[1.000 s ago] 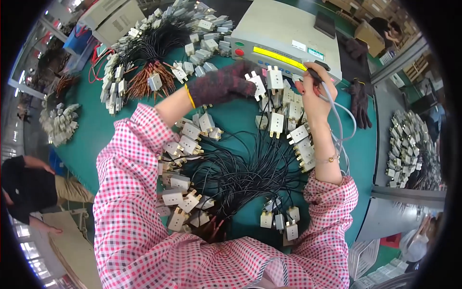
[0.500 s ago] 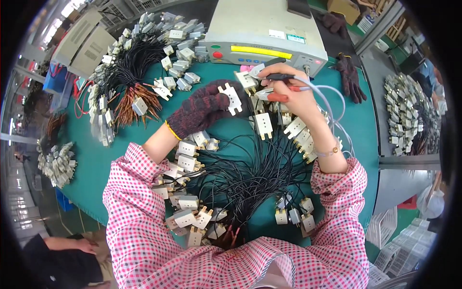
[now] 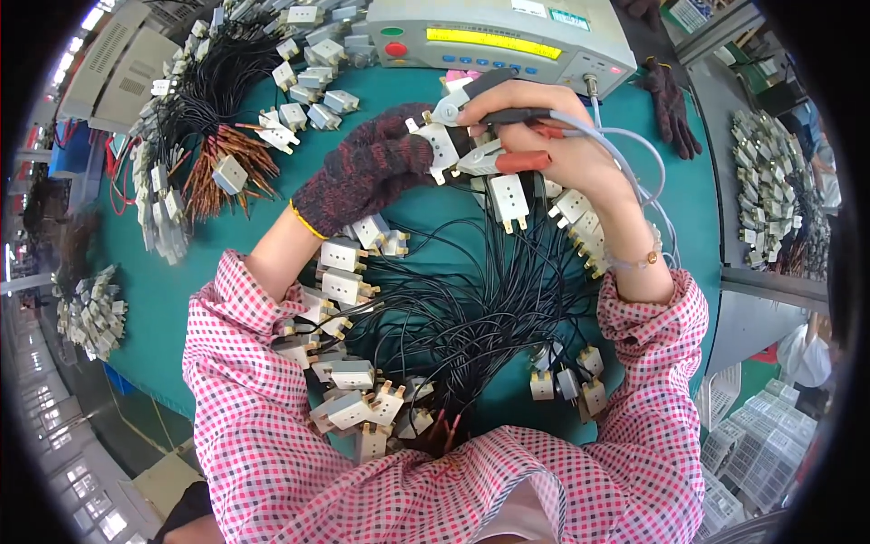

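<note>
My left hand [image 3: 362, 168], in a dark red-and-black knitted glove with a yellow cuff, pinches a white socket block [image 3: 439, 150] with metal tabs. My bare right hand [image 3: 566, 136] grips two test clips side by side. The black-handled clip [image 3: 450, 110] has its grey jaws at the block's upper tab. Close to a lower tab are the jaws of the red-handled clip [image 3: 485, 161]; firm contact cannot be made out. Just below hangs another white socket block [image 3: 509, 201]. Black cables [image 3: 485, 313] fan out beneath my hands to several more such blocks [image 3: 349, 287].
A tester [image 3: 498, 43] with a lit yellow display stands at the back, with grey leads [image 3: 660, 172] running to the clips. More wired blocks [image 3: 308, 82] lie at the back left. A spare glove [image 3: 671, 109] rests on the green mat [image 3: 281, 227] at right.
The clips have come away from another white block and moved to the tabs of the one in my left hand. My view has shifted, with the tester now higher in the picture.
</note>
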`<state>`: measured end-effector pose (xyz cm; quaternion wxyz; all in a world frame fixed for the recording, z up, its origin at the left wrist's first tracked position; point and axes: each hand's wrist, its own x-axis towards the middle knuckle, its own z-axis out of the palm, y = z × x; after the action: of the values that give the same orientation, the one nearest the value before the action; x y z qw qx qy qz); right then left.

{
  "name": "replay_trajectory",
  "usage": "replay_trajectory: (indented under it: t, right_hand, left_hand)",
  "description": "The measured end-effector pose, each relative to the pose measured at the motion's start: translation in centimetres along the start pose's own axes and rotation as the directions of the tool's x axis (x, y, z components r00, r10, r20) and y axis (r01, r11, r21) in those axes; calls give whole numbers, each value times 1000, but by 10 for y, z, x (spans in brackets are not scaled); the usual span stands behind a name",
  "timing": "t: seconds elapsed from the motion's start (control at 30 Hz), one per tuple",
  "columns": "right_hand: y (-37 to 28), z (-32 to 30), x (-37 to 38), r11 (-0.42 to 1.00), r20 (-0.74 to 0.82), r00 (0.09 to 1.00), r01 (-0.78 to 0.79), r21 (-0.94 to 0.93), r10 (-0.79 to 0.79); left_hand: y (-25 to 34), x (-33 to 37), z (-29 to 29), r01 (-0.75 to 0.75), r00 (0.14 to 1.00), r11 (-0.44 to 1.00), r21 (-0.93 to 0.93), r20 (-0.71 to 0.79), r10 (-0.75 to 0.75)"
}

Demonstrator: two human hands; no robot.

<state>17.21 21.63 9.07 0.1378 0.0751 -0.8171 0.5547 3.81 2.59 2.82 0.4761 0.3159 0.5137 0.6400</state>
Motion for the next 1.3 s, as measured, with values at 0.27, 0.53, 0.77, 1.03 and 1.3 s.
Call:
replay_trajectory:
  t: [0.27,0.53,0.77,1.03,1.3]
  right_hand:
    - [3,8,-3,997,-45,996,77,-11,-78]
    - [-8,27,-5,912,-133,960,-183,367,246]
    - [-8,26,-5,915,-110,976,-132,382,187]
    - [-2,3,1,916,-236,956,-70,394,174]
    - [1,-8,3,957,-271,957,-24,290,106]
  left_hand:
    - [5,-2,3,92,995,976,-195,40,-86]
    - [9,-2,8,90,996,986,-138,2,-90]
    - [6,4,10,-6,997,978,-207,76,23]
    - [-14,12,-16,169,981,784,-597,177,-77]
    - [-10,13,-2,103,993,988,-114,67,-96]
